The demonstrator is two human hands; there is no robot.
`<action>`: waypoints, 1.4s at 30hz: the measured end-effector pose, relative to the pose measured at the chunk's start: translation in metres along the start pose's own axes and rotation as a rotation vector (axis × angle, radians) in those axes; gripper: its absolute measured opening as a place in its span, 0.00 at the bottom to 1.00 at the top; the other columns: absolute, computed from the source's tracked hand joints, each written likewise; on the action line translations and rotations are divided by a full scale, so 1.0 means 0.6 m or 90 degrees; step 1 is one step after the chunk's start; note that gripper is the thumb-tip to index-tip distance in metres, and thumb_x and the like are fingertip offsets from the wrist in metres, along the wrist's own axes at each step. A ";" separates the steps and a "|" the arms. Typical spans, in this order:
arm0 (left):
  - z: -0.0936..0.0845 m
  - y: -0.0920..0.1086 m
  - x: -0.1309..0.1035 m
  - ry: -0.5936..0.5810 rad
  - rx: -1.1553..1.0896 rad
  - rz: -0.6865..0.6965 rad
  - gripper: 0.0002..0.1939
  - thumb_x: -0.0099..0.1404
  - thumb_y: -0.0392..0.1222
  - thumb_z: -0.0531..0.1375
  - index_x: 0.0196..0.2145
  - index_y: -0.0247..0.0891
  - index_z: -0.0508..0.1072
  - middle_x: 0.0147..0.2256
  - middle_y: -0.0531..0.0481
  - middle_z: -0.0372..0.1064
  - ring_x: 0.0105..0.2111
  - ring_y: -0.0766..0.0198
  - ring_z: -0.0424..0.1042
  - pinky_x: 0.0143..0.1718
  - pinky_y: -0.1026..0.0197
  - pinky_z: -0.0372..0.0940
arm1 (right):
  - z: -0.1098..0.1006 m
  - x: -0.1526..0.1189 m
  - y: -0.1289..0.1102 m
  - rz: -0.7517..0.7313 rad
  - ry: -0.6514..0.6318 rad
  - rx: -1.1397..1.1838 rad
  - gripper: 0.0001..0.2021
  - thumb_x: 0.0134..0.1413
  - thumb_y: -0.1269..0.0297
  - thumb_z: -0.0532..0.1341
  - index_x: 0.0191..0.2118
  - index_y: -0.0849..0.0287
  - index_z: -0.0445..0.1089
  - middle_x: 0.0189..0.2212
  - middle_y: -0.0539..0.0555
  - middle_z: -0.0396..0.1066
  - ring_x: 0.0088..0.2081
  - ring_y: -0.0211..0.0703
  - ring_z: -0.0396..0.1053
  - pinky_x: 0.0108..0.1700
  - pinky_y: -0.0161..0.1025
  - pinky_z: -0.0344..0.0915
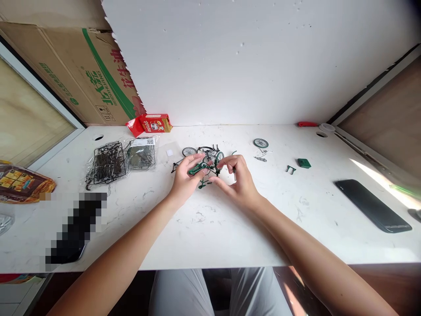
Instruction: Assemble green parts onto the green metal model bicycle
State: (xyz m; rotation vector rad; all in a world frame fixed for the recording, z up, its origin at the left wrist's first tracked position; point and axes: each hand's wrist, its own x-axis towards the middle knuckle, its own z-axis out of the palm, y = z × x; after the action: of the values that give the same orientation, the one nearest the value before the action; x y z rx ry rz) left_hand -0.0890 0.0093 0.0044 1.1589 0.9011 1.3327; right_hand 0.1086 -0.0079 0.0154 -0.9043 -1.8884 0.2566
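Note:
Near the middle of the white table, my left hand [187,176] pinches a small green bicycle frame [197,168] between thumb and fingers. A green-rimmed wheel [219,157] is at the right end of the frame, beside the fingertips of my right hand [237,177]. The thumb and index finger of my right hand are apart, with nothing visible between them. Just below the frame lies a small green part [204,183]. Behind my hands are a dark wheel [190,152] and several thin black parts [210,149].
Bagged black part sprues [107,163] lie left, near a red box [154,123]. To the right are a loose wheel [261,143], a green block [304,163], a green bracket [290,169] and a dark flat object [371,205]. A snack bag [24,182] sits far left.

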 end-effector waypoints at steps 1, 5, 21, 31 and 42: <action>0.000 0.000 0.000 -0.004 -0.039 -0.037 0.25 0.60 0.37 0.73 0.54 0.40 0.74 0.64 0.37 0.73 0.65 0.46 0.71 0.64 0.46 0.65 | 0.002 0.002 -0.002 -0.024 -0.002 -0.030 0.18 0.67 0.55 0.67 0.39 0.50 0.55 0.45 0.57 0.78 0.48 0.54 0.71 0.47 0.53 0.68; -0.001 0.002 0.000 -0.016 -0.161 -0.148 0.28 0.55 0.31 0.71 0.55 0.38 0.75 0.59 0.36 0.77 0.54 0.51 0.78 0.53 0.52 0.68 | 0.006 0.003 0.003 -0.043 -0.015 -0.119 0.15 0.66 0.65 0.67 0.38 0.50 0.57 0.44 0.56 0.80 0.58 0.60 0.69 0.53 0.59 0.66; -0.002 0.009 0.008 -0.083 -0.278 -0.298 0.21 0.70 0.52 0.61 0.47 0.32 0.83 0.42 0.37 0.83 0.41 0.52 0.81 0.48 0.52 0.73 | 0.006 -0.002 -0.003 -0.062 0.048 -0.075 0.17 0.65 0.72 0.66 0.33 0.50 0.56 0.37 0.54 0.81 0.55 0.58 0.72 0.52 0.58 0.69; -0.010 -0.014 0.009 -0.159 -0.249 -0.246 0.10 0.67 0.44 0.70 0.40 0.34 0.83 0.42 0.41 0.83 0.39 0.54 0.81 0.51 0.48 0.72 | -0.002 0.005 -0.003 -0.061 0.092 -0.176 0.14 0.67 0.68 0.66 0.33 0.49 0.61 0.29 0.53 0.78 0.57 0.61 0.75 0.52 0.58 0.65; -0.013 -0.014 0.012 -0.133 -0.240 -0.250 0.18 0.61 0.50 0.76 0.41 0.33 0.83 0.39 0.43 0.82 0.36 0.58 0.80 0.44 0.54 0.75 | -0.003 0.000 -0.009 -0.114 0.070 -0.126 0.19 0.63 0.70 0.70 0.31 0.49 0.57 0.33 0.54 0.80 0.52 0.59 0.76 0.48 0.59 0.71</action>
State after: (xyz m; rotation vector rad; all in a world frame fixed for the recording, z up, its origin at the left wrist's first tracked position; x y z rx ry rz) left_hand -0.0941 0.0184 -0.0043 0.7630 0.6492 0.9848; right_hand 0.1079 -0.0119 0.0192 -0.8548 -1.9004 -0.0877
